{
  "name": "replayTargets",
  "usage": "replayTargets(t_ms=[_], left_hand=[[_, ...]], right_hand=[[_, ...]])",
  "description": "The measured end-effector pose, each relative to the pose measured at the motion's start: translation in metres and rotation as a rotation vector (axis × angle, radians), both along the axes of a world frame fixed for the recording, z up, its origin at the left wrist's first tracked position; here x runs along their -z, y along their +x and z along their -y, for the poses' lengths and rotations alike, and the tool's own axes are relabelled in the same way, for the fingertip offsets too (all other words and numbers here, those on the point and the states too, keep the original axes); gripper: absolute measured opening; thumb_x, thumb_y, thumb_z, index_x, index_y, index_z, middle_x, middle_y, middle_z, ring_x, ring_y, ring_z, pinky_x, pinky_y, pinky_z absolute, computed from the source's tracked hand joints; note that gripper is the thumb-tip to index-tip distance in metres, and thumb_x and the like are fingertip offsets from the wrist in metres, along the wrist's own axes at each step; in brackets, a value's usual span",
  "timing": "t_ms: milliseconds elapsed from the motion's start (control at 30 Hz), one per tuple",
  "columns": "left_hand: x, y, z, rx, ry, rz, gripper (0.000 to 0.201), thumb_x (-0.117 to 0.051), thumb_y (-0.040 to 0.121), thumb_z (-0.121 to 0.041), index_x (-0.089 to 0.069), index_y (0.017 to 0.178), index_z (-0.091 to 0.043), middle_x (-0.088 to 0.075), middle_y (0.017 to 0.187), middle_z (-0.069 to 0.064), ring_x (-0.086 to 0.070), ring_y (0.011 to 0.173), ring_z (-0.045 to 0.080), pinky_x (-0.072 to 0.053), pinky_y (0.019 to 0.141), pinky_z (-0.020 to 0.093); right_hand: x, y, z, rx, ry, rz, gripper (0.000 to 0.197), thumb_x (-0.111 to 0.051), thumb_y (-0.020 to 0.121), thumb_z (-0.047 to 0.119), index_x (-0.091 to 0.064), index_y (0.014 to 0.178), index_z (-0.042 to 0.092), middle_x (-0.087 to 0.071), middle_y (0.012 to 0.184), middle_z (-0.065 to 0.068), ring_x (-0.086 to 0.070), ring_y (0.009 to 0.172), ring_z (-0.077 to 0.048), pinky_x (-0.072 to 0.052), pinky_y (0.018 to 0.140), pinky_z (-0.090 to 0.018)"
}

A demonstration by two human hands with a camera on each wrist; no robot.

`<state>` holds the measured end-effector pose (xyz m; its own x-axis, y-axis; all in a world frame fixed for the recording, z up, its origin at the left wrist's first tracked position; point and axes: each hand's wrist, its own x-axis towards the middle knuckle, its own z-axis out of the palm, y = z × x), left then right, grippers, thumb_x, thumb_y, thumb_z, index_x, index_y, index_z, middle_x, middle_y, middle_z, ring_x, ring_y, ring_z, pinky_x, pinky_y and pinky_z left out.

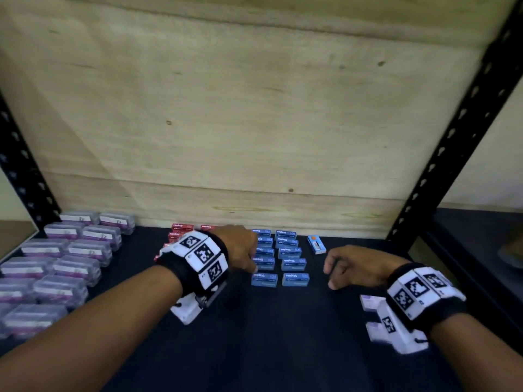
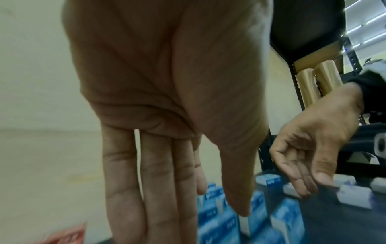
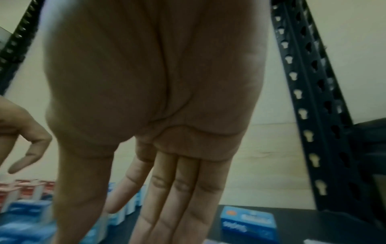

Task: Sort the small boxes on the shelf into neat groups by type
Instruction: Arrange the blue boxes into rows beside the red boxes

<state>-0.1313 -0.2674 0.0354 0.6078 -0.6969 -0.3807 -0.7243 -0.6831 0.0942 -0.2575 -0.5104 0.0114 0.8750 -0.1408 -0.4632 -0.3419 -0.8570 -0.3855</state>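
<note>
Blue staple boxes [image 1: 293,264] [image 2: 219,222] stand in two columns mid-shelf. Red staple boxes [image 1: 181,229] [image 3: 27,188] sit left of them, partly hidden by my left wrist. A lone blue box with an orange mark [image 1: 316,244] [image 3: 248,221] lies to the right of the blue columns. My left hand [image 1: 243,250] [image 2: 167,181] hovers at the left blue column, fingers straight, holding nothing. My right hand [image 1: 343,265] [image 3: 167,189] hangs right of the blue boxes, relaxed and empty.
Clear boxes with purple contents [image 1: 65,258] fill the shelf's left side in rows. Small white-lilac boxes [image 1: 369,302] [image 2: 353,194] lie under my right wrist. Black perforated posts [image 1: 458,128] [image 1: 22,171] flank the dark shelf [image 1: 283,335]; a wooden panel [image 1: 254,108] closes the back.
</note>
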Motion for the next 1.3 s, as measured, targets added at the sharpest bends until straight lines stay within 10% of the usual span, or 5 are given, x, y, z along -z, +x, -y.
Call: replayTargets(t_ms=[133, 567, 867, 1067, 1300], left_hand=[[-0.019, 0.011, 0.033, 0.041, -0.056, 0.085, 0.03, -0.065, 0.089, -0.045, -0.059, 0.108, -0.022, -0.053, 0.071, -0.013, -0.052, 0.066, 0.007, -0.041, 0.068, 0.028], [0.011, 0.034, 0.167, 0.397, -0.015, 0.143, 0.029, -0.068, 0.089, -0.024, -0.063, 0.117, -0.027, -0.057, 0.119, 0.003, -0.059, 0.104, 0.027, -0.051, 0.084, 0.038], [0.029, 0.048, 0.208, 0.548, 0.113, 0.208, 0.047, -0.076, 0.076, -0.011, -0.062, 0.119, -0.024, -0.06, 0.114, 0.001, -0.06, 0.101, 0.027, -0.041, 0.069, 0.029], [0.025, 0.048, 0.216, 0.619, 0.208, 0.203, 0.048, -0.085, 0.068, -0.018, -0.063, 0.11, -0.021, -0.042, 0.072, -0.012, -0.059, 0.085, 0.024, -0.048, 0.068, 0.029], [0.035, 0.045, 0.211, 0.706, 0.201, 0.319, 0.04, -0.076, 0.08, -0.024, -0.06, 0.116, -0.02, -0.061, 0.11, 0.005, -0.056, 0.088, 0.024, -0.042, 0.067, 0.029]], right_hand=[[-0.012, 0.004, 0.035, 0.067, -0.112, 0.074, 0.016, -0.075, 0.082, 0.024, -0.063, 0.092, 0.026, -0.073, 0.091, 0.006, -0.065, 0.082, -0.011, -0.047, 0.069, -0.023], [0.011, 0.038, 0.106, 0.127, -0.329, -0.046, 0.046, -0.08, 0.079, 0.034, -0.056, 0.117, 0.025, -0.059, 0.12, 0.001, -0.059, 0.109, -0.021, -0.048, 0.098, -0.034], [0.011, 0.059, 0.115, 0.077, -0.396, -0.123, 0.054, -0.088, 0.066, 0.037, -0.057, 0.109, 0.026, -0.058, 0.113, 0.002, -0.058, 0.104, -0.022, -0.05, 0.093, -0.036], [0.011, 0.063, 0.115, 0.046, -0.434, -0.123, 0.049, -0.091, 0.063, 0.036, -0.061, 0.101, 0.025, -0.06, 0.103, 0.003, -0.06, 0.096, -0.021, -0.052, 0.083, -0.032], [0.017, 0.06, 0.11, 0.023, -0.467, -0.095, 0.045, -0.09, 0.064, 0.034, -0.061, 0.097, 0.025, -0.061, 0.1, 0.004, -0.057, 0.088, -0.017, -0.043, 0.062, -0.026]])
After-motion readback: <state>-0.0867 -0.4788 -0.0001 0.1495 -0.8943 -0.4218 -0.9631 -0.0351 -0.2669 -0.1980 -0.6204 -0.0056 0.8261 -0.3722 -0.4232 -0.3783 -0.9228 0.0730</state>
